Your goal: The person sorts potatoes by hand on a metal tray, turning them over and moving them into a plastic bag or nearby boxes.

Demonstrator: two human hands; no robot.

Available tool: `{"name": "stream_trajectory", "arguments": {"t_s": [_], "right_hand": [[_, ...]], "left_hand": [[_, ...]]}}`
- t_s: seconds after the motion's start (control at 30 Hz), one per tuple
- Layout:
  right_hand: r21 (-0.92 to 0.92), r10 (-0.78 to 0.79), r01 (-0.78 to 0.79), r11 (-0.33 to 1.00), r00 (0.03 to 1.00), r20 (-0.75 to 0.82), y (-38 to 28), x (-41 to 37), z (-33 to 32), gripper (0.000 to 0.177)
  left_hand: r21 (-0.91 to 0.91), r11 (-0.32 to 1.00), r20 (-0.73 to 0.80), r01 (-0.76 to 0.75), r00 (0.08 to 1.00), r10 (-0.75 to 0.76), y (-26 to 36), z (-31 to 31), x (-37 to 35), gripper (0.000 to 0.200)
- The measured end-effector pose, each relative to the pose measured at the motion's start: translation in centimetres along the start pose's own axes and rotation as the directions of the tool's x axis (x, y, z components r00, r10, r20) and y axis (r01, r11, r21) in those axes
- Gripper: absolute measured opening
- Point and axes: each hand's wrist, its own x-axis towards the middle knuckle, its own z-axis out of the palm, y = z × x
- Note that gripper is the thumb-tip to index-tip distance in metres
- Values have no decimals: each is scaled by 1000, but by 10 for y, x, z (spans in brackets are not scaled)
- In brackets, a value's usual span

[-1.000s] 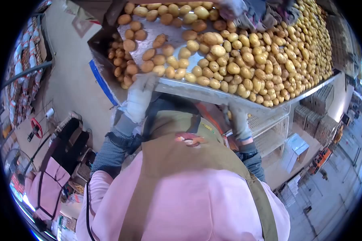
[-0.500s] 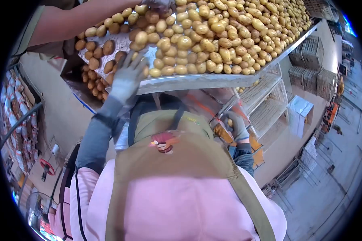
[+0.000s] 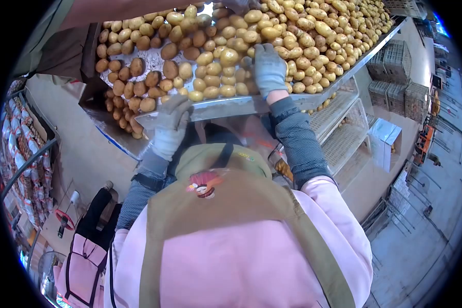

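Note:
Washed yellow and browner potatoes (image 3: 308,49) lie heaped on a metal-edged sorting table (image 3: 231,106). At the near rim, my left hand (image 3: 170,126) in a pale grey glove has its fingers stretched out, beside several browner potatoes (image 3: 148,104), holding nothing visible. My right hand (image 3: 270,71), also gloved, reaches over the rim into the pile. Its fingers curl down among the potatoes, with the fingertips partly hidden, so whatever they grip cannot be made out. A row of yellow potatoes (image 3: 211,92) lies between my hands along the rim.
Another person's arm (image 3: 113,11) reaches across the far left of the table. Slatted plastic crates (image 3: 339,131) sit below the right rim, with stacked crates (image 3: 390,64) beyond. A white box (image 3: 385,134) stands on the floor. Filled sacks (image 3: 25,149) are piled at left.
My right hand has risen from beside the crates, where it held a potato, onto the pile. My left hand has drawn back from the potatoes to the rim. More brown potatoes now lie at left.

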Motion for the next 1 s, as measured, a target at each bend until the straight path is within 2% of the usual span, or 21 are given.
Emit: {"name": "stream_trajectory", "arguments": {"t_s": [0.07,0.13,0.17,0.2,0.23,0.27,0.3,0.37,0.4,0.47,0.5,0.53,0.57,0.63,0.7,0.77,0.8,0.83,0.9,0.93,1.0], "right_hand": [[131,-36,36,991,999,-3,-4,9,-10,31],[300,-107,126,945,991,-81,-16,4,-24,30],[369,-126,119,922,992,-6,-37,-7,-39,26],[390,-235,246,887,969,-76,-52,-24,-47,26],[399,-343,320,860,939,-13,-64,-38,-47,29],[266,-391,367,892,920,42,-74,-59,-26,34],[511,-295,274,815,955,-42,-75,-72,-46,40],[542,-229,310,781,950,-213,-69,-95,-38,49],[564,-243,290,773,957,-158,-65,-104,-44,51],[603,-279,247,758,959,-42,-50,-119,-59,55],[608,-290,303,733,949,-123,-45,-122,-60,56],[609,-298,360,707,932,-205,-40,-125,-60,57],[607,-300,412,679,911,-283,-37,-128,-58,58],[659,-340,435,614,899,-276,-32,-130,-58,48],[720,-390,434,542,889,-241,-32,-120,-79,43],[785,-277,326,527,939,-205,-39,-119,-92,34],[789,-214,271,552,960,-180,-40,-125,-86,33],[787,-150,220,577,975,-163,-39,-128,-77,33],[970,9,-240,40,971,240,-33,-144,-57,46],[868,32,-410,-280,900,435,-36,-146,-60,51],[877,58,-477,51,878,475,-31,-162,-16,56]], "left_hand": [[-188,964,31,187,982,-184,12,5,19,28],[-395,837,77,380,921,-382,27,12,41,30],[-336,847,159,411,912,-379,33,6,63,33],[-270,854,251,445,889,-384,43,-7,83,36],[-194,858,344,476,852,-395,48,-12,94,40],[-71,937,387,342,875,-290,31,2,93,47],[-164,924,433,346,867,-247,32,5,92,46],[-333,870,519,363,841,-152,38,3,80,46],[-386,758,576,526,779,-247,46,4,71,46],[-488,572,671,659,702,-237,64,1,64,44],[-524,464,711,714,667,-223,71,1,65,43],[-614,445,685,652,720,-111,78,0,67,39],[-619,364,717,695,690,-98,86,-2,73,37],[-608,190,775,771,628,-70,106,-12,83,35],[-607,217,768,764,635,-87,107,-6,81,36],[-604,255,751,755,646,-135,92,20,65,40],[-661,468,630,586,773,-78,81,26,60,33],[-530,507,733,680,668,-128,81,21,64,32],[-236,549,878,801,418,-233,85,10,75,30],[-334,861,713,383,700,-35,77,11,61,31],[-472,713,603,518,780,-167,58,17,42,34]]}}
